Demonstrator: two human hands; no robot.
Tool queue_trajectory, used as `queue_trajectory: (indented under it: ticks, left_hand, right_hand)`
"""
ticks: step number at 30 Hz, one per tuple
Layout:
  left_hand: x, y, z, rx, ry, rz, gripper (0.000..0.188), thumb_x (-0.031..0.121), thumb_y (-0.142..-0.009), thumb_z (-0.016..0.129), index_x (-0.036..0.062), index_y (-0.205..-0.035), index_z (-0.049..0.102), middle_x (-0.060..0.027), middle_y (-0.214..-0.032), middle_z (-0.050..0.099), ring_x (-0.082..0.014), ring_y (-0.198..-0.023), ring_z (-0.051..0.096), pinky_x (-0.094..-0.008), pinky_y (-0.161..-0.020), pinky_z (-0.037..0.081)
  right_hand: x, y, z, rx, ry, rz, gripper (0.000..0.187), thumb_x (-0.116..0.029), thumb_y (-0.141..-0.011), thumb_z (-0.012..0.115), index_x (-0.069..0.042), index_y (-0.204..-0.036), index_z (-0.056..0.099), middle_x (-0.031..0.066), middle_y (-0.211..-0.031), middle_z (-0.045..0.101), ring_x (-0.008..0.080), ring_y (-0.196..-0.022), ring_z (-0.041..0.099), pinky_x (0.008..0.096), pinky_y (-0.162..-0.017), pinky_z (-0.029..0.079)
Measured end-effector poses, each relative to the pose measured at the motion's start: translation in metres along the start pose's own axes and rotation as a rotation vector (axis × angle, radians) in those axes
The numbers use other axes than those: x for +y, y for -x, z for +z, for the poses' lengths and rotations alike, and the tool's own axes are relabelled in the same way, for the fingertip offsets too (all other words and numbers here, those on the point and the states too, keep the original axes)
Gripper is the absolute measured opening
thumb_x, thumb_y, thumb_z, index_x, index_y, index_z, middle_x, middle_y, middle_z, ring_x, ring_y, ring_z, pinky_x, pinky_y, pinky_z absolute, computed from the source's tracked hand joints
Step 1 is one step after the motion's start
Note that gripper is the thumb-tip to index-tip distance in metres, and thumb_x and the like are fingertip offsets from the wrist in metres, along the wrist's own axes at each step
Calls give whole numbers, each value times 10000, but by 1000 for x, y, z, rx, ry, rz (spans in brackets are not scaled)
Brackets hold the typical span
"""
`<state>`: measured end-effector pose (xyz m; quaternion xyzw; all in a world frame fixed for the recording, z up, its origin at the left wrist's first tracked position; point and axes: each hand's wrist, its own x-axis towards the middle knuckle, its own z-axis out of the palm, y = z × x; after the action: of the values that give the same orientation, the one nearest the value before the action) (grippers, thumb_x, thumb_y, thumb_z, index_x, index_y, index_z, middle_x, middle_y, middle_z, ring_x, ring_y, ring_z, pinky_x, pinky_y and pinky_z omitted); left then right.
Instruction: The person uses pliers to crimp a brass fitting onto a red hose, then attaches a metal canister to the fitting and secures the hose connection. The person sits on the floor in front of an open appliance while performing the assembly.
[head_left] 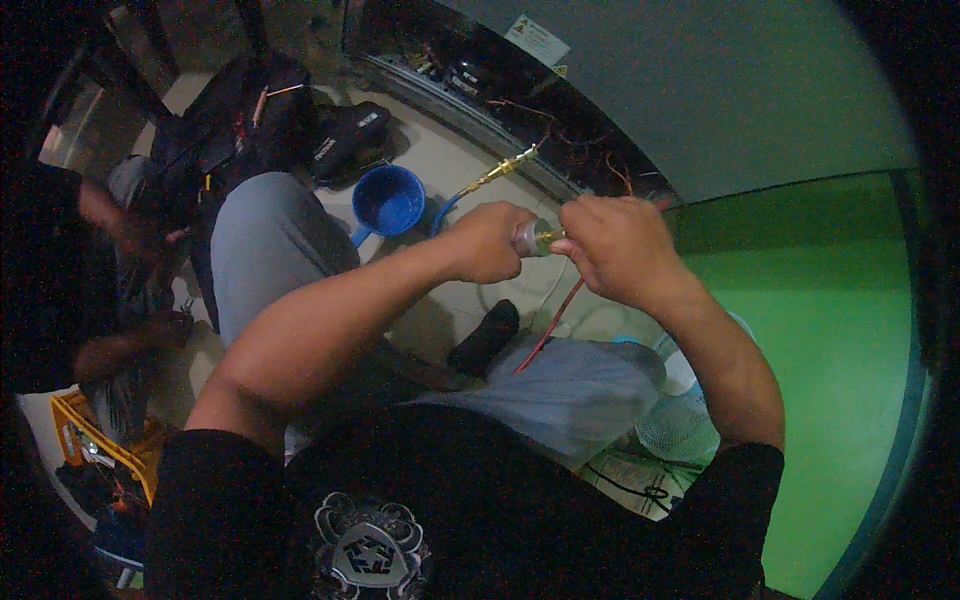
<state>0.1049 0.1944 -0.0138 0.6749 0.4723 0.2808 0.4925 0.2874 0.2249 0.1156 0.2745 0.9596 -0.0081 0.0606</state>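
Cylinder (523, 238), pale grey and mostly swallowed by the left hand (487, 243), is up in the air over the floor (425, 130), out from the bottom edge of the big grey cabinet (700, 90). The left fingers are wrapped round its body, and only the end facing right shows, with a small brass fitting (546, 237) standing out of it. The right hand (622, 250) closes on that fitting, thumb and fingers bunched at its outer end. A red hose (552, 328) runs from beneath the right hand down toward the lap; the hand hides whether it joins the brass. The cylinder looks stiff and smooth, so it should take a firm squeeze but may turn in a damp palm; the full wrap round the body seems the right hold. With so little of it in view, its weight is hard to judge, perhaps light enough for one hand. The brass should be hard and slim, best pinched square on its sides, since a skewed pull could hurt its thread. The hose looks flexible and may tug sideways, so it is better supported near its end.
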Motion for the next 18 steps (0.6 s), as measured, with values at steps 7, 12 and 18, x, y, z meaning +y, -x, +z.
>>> queue_trajectory:
  ticks: [7,12,18]
  left_hand:
    - [4,4,-2,-25,-12,16,196,25,-669,642,11,-864,648,-203,-823,687,-401,-827,678,-466,-732,517]
    - [1,0,2,-22,9,30,207,21,-661,636,10,-867,653,-207,-825,691,-402,-839,682,-472,-742,518]
    - [2,-2,3,-15,-1,43,207,23,-662,626,10,-866,654,-218,-828,692,-416,-847,680,-474,-751,518]
  right_hand:
    - [7,2,-5,-42,100,-103,158,-233,-879,679,-107,-963,634,83,-929,657,316,-895,667,470,-734,492]
    - [5,7,-6,-7,-1,-48,196,-157,-818,683,-150,-1013,665,58,-920,647,288,-916,654,458,-769,467]
    - [4,9,-7,119,49,-91,172,-117,-758,729,-124,-890,618,58,-837,594,309,-805,593,429,-695,424]
